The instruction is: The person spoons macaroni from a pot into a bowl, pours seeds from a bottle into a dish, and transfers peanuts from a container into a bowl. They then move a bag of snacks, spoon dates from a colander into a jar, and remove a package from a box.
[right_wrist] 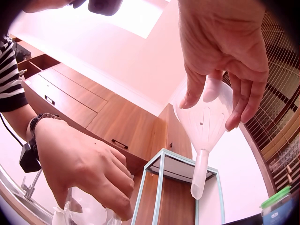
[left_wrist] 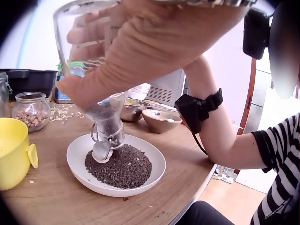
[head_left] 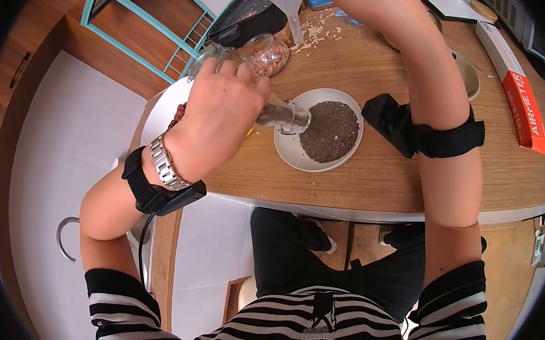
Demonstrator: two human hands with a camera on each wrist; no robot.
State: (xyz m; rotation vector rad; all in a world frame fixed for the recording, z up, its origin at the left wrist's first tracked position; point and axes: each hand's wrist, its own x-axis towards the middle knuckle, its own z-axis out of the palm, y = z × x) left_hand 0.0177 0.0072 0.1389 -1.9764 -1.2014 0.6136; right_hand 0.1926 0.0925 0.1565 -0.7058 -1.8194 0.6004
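Observation:
My left hand [head_left: 217, 106] grips a clear glass swing-top bottle [left_wrist: 110, 123], tipped so its neck points down at a white bowl [left_wrist: 77, 164]. The bottle's mouth is right at a heap of dark, coarse grains [head_left: 332, 133] in that bowl. In the left wrist view, dark bits show inside the neck, and the stopper hangs open on its wire. My right hand [right_wrist: 225, 51] pinches a translucent plastic funnel [right_wrist: 204, 126] by its rim, spout downward, over the far part of the table. In the head view this hand is partly cut off by the top edge.
A glass jar of pinkish pieces [head_left: 269, 59] stands beyond my left hand, near scattered pale flakes [head_left: 317, 34]. A yellow cup [left_wrist: 14, 152] is beside the bowl. Right lie a beige bowl [head_left: 469, 79] and a red-and-white box [head_left: 520, 102]. A teal frame [head_left: 91, 6] stands far left.

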